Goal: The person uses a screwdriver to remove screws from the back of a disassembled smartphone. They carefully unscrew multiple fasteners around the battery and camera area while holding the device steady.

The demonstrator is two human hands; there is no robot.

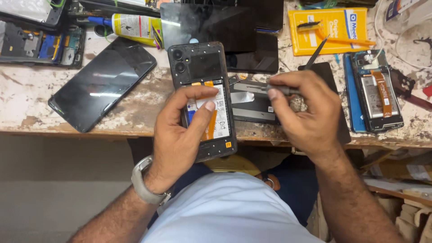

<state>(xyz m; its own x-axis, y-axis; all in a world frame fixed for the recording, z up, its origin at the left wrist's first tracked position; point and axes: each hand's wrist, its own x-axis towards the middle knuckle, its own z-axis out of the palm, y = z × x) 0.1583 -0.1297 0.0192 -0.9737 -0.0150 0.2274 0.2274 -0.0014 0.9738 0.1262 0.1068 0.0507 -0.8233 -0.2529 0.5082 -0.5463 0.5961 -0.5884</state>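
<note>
Presently, an opened phone [203, 96], its back cover removed, is held over the front edge of the workbench [135, 112]. It is grasped by the left hand [182, 135], fingers curled around its lower half and the thumb [202, 119] pressed on the exposed battery and orange flex cable. A slim metal tool [310, 58] is pinched by the right hand [306, 112] between thumb and forefinger, its shaft angled up and away. A dark intact phone [101, 83] lies face up to the left, well apart. Another opened phone [377, 90] is seen on the right.

Left hand [182, 130] cupped, right hand [306, 112] pinching (fingers curled)
</note>
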